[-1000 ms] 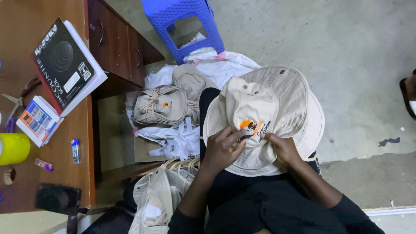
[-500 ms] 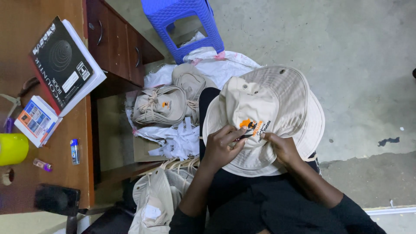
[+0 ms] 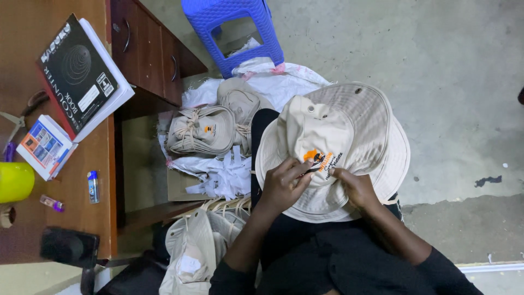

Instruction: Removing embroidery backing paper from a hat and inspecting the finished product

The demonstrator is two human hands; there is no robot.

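The beige hat [image 3: 349, 136] lies on my lap, crown up; my left hand [image 3: 284, 183] pinches a small dark tool against its orange patch [image 3: 318, 159]; my right hand [image 3: 355, 186] grips the brim just beside it.

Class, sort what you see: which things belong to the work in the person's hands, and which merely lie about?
In the work:
beige hat
left hand
right hand
hat pile

Lying about:
blue stool
black book
yellow cup
lighter
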